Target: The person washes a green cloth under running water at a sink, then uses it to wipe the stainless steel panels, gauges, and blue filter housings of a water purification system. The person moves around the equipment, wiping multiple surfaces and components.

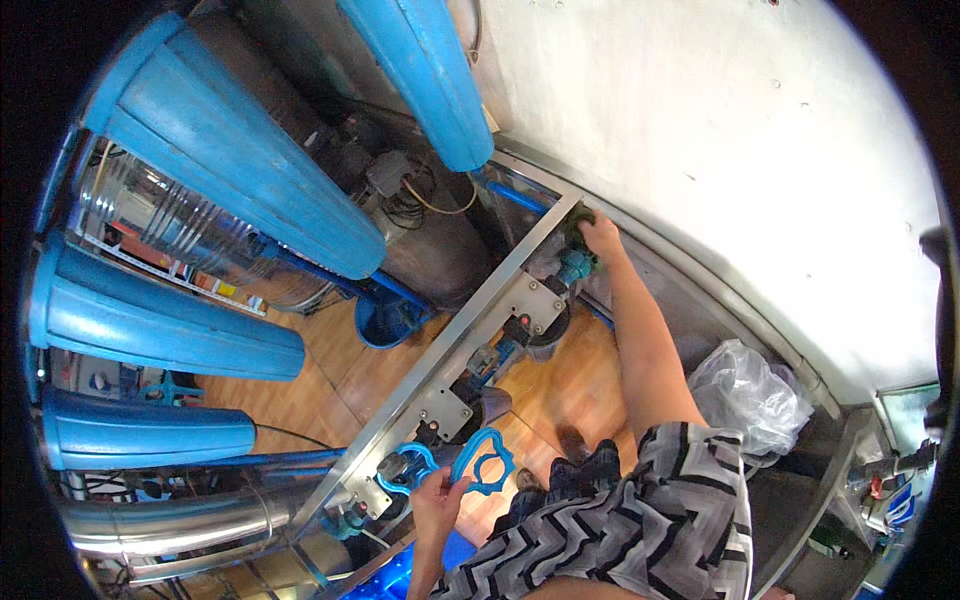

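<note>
At the lower middle, the fingers of my left hand [437,508] are closed on a blue plastic filter-housing wrench [484,488]. One ring of blue plastic shows right of the fingers; another blue ring [385,480] shows left of them, close against the metal frame, and I cannot tell whether they are one piece. My right arm stretches up to the far end of the steel frame [480,300]. There my right hand [602,238] is closed around a dark green scouring pad [577,228], beside a teal valve fitting [574,266].
Several long blue filter housings [240,150] hang at the left and top. Below stand a grey tank [430,240] and a blue bucket [385,318] on the wood-patterned floor [340,370]. A clear plastic bag [750,395] lies at right, by a white wall [720,130].
</note>
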A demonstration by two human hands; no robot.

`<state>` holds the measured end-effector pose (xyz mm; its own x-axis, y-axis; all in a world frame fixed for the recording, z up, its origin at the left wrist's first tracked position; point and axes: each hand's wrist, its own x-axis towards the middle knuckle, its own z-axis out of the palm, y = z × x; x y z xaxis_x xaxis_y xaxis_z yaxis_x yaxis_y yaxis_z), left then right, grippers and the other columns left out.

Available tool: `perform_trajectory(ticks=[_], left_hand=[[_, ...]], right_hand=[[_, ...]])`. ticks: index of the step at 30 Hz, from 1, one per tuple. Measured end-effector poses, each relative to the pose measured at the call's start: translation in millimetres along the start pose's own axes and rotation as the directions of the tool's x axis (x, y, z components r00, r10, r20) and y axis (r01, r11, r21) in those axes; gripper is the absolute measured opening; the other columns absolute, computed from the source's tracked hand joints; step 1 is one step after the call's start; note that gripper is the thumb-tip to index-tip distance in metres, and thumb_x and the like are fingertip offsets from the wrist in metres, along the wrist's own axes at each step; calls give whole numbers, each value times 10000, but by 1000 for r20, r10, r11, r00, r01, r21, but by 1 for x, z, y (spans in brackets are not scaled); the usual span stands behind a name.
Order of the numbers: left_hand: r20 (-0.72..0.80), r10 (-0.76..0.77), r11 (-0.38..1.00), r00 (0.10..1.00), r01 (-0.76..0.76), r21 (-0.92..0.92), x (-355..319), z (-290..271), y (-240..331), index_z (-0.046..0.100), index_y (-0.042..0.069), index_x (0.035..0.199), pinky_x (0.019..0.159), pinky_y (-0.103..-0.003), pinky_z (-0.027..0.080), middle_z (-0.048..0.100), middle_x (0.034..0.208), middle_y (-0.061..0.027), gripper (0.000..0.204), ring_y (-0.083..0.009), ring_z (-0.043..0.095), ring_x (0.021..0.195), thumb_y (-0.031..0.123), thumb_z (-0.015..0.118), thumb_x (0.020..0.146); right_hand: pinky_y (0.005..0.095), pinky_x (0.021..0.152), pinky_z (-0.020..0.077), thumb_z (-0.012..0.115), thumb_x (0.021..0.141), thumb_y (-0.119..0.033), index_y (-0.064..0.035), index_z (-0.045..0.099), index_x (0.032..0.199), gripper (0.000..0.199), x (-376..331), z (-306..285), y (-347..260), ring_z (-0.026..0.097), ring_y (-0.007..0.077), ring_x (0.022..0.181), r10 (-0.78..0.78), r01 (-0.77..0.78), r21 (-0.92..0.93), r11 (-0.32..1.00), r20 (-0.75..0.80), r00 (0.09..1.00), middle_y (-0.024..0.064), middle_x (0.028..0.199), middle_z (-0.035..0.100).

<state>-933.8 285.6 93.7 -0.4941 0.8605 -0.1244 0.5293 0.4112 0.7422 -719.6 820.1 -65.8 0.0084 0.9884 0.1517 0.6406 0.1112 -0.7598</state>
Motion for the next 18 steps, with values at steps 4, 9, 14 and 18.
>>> perform_trajectory(ticks=[4, 9, 14, 18], left_hand=[[27, -23, 998, 999, 25, -63, 6, 2, 9, 673, -4, 925, 565, -264, 505, 677, 706, -96, 226, -113, 629, 609, 123, 780, 772], [77, 74, 997, 994, -71, -42, 14, 5, 17, 670, -10, 927, 587, -255, 518, 688, 728, -96, 217, -112, 651, 635, 120, 766, 782], [63, 148, 981, 987, -138, -137, 27, 12, 30, 665, -29, 956, 601, -230, 494, 674, 734, -50, 234, -78, 599, 642, 111, 758, 793], [90, 145, 982, 985, -133, -135, 33, 10, 37, 663, -25, 949, 597, -248, 522, 693, 738, -91, 215, -108, 657, 649, 104, 748, 799]], right_hand=[[511, 852, 473, 535, 883, -346, 28, 551, 1135, 452, -2, 15, 33, 600, 471, 969, 309, -329, 385, 863, 114, 944, 291, 997, 638], [523, 833, 472, 478, 914, -394, 87, 520, 1137, 531, -87, 29, -22, 610, 483, 911, 379, -242, 356, 903, -389, 840, 334, 927, 627], [503, 774, 505, 649, 810, -159, 53, 440, 1236, 520, -157, -9, -80, 621, 468, 863, 270, -262, 100, 960, -83, 959, 301, 906, 630], [468, 805, 512, 734, 718, -177, -23, 444, 1152, 544, -142, -50, -86, 636, 439, 906, 164, -131, 235, 963, -127, 978, 279, 932, 648]])
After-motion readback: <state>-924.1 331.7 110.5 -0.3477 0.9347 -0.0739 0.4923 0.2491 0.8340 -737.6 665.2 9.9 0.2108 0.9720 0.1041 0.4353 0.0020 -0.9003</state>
